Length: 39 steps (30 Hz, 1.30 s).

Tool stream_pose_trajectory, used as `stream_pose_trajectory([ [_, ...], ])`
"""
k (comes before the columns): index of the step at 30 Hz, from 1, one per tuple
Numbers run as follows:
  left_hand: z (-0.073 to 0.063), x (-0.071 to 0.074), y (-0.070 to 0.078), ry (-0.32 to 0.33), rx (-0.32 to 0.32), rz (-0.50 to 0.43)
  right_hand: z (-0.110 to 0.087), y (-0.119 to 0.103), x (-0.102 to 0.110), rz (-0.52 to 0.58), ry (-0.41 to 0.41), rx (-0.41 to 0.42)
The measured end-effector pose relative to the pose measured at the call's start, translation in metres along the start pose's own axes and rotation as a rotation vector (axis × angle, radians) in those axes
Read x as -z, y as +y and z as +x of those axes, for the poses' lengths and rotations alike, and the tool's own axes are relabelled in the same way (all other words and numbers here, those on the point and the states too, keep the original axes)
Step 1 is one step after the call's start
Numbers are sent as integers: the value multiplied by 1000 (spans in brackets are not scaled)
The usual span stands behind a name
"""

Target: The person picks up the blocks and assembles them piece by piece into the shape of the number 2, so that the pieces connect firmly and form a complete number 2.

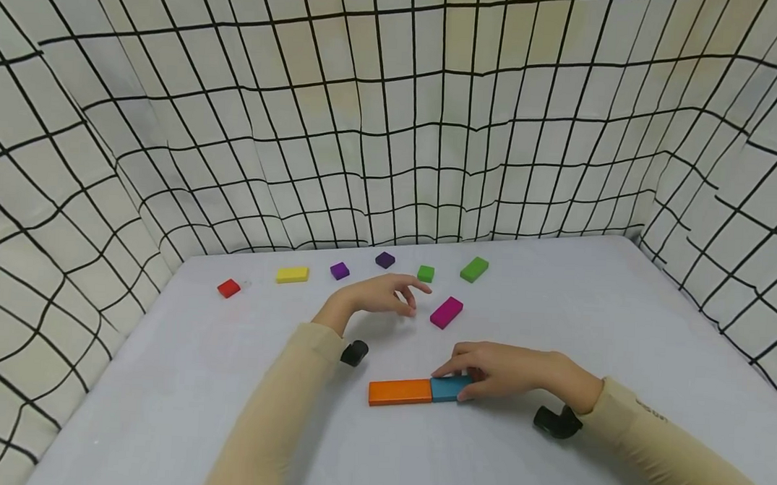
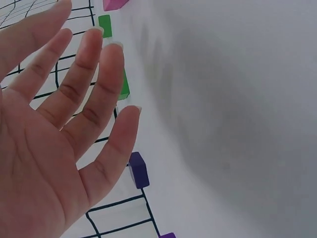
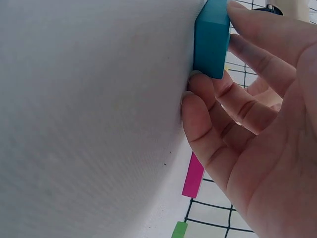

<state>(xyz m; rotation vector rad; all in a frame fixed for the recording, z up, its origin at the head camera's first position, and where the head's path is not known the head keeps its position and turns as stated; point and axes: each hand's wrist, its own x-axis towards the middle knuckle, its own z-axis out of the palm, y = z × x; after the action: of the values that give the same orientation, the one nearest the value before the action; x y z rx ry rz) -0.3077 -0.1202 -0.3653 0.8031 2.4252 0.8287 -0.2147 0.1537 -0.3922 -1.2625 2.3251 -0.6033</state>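
Observation:
My right hand (image 1: 506, 371) pinches a blue block (image 1: 447, 389) between thumb and fingers, the thumb on its near side. The blue block lies on the table end to end with a longer orange block (image 1: 399, 392). In the right wrist view the blue block (image 3: 212, 42) shows its flat end by the fingertips. My left hand (image 1: 382, 294) hovers over the table with fingers loosely spread and holds nothing; its palm shows in the left wrist view. Just right of its fingertips lies a magenta block (image 1: 447, 313), and a small green block (image 1: 425, 274) sits beyond.
Along the back lie a red block (image 1: 229, 288), a yellow block (image 1: 292, 275), a purple block (image 1: 339, 271), a dark purple block (image 1: 385, 260) and a longer green block (image 1: 475, 269). Black netting (image 1: 393, 134) over white walls encloses the white table (image 1: 180, 400).

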Motion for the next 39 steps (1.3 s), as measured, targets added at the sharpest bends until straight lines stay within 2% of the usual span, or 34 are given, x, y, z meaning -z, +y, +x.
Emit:
stream_pose_trajectory([
  [9,20,-3,9,-14,116,16,1,1,1,-6,2,29],
  [15,26,-4,14,-36,109,22,1,0,2,-13,-2,32],
  [23,33,-8,17,-105,114,-21,3,0,2,-4,-8,17],
  [33,40,-13,28,-119,150,33,1,0,1,0,-5,15],
  [39,43,-13,29,-123,171,61,1,0,1,-3,-3,10],
])
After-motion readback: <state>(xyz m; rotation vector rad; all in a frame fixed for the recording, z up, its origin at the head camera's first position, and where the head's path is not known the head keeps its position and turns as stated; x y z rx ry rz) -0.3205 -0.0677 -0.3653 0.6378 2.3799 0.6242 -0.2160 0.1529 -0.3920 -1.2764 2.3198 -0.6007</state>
